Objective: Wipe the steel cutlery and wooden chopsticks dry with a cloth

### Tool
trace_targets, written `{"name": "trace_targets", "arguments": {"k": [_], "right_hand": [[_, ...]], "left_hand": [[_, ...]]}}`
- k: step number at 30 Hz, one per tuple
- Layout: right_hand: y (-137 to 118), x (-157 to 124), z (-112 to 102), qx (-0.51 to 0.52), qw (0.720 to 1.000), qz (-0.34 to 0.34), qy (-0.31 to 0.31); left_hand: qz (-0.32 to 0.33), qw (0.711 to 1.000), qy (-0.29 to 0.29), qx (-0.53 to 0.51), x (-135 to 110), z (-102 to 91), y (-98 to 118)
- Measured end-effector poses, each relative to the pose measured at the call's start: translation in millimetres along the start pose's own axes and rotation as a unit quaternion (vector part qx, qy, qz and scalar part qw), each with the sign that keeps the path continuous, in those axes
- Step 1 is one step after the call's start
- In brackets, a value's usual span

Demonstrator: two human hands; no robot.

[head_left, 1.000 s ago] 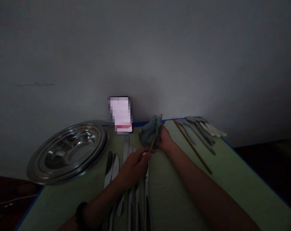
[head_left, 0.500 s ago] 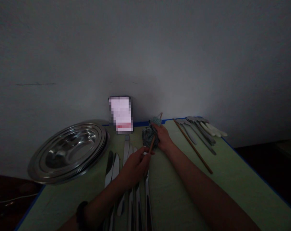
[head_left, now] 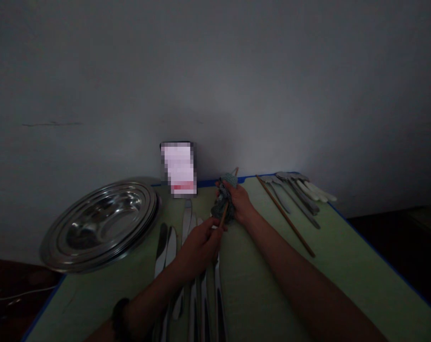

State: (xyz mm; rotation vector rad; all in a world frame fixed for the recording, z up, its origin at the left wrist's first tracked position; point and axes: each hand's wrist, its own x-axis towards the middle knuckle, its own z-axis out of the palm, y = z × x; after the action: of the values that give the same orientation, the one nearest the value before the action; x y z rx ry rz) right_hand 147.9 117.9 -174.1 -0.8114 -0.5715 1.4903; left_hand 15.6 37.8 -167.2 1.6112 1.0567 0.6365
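Note:
In dim light, my left hand [head_left: 197, 247] pinches the near end of a thin wooden chopstick [head_left: 224, 213] that slants up and away over the green table mat [head_left: 329, 266]. My right hand [head_left: 241, 202] is closed round a grey-green cloth [head_left: 220, 205] wrapped about the stick's middle; the stick's far tip pokes out above the cloth. Beneath my left hand lies a row of several table knives [head_left: 165, 251], side by side.
A stack of steel plates [head_left: 101, 225] sits at the left edge. A second chopstick [head_left: 286, 217] and several spoons [head_left: 297, 192] lie at the back right. A blurred card [head_left: 179, 168] leans on the wall. The mat has a blue border [head_left: 379, 254].
The cloth has bunched tighter in my right hand, which has slid a little nearer along the stick. My left hand has kept its hold.

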Motion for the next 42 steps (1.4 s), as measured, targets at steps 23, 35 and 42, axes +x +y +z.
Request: {"name": "trace_targets", "arguments": {"k": [23,35,42], "right_hand": [[-5.1,2.3,0.8,0.066,0.994,0.086,0.008],[-10.9,-0.3,3.7,0.078,0.987,0.137,0.007],[-10.4,0.2,2.3,0.084,0.986,0.146,0.007]], "left_hand": [[0.064,0.990,0.015,0.123,-3.3,0.1,3.6],[0.111,0.980,-0.041,0.163,-4.3,-6.8,4.0],[0.097,0.977,-0.080,0.172,-5.9,-5.6,3.7]]}}
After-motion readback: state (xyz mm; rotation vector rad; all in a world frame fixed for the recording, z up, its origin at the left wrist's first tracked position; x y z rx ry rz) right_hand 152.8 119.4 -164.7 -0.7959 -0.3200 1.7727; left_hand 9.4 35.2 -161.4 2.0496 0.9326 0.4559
